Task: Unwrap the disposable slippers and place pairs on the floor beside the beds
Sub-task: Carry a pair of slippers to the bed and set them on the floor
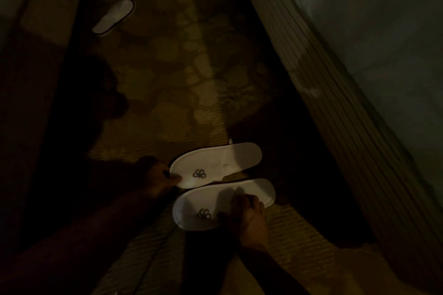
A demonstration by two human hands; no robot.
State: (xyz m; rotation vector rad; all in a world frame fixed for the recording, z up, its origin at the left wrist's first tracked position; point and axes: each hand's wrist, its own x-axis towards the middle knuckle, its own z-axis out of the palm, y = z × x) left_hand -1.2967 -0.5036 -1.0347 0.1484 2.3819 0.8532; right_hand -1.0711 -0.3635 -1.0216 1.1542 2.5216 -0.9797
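Two white slippers lay side by side on the patterned carpet point(167, 112) beside the bed point(359, 79). The far slipper point(215, 163) was pinched at its end by the left hand point(158, 179); the near slipper point(215, 203) was gripped by the right hand point(249, 213). Another pair point(115, 2) was seen farther off.

White slippers point(217, 165) with dark logos, mottled olive-brown carpet point(182, 74), ribbed dark bed skirt point(335, 93)

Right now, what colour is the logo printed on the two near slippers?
Dark grey on the white disposable slippers, clearest in the head view.
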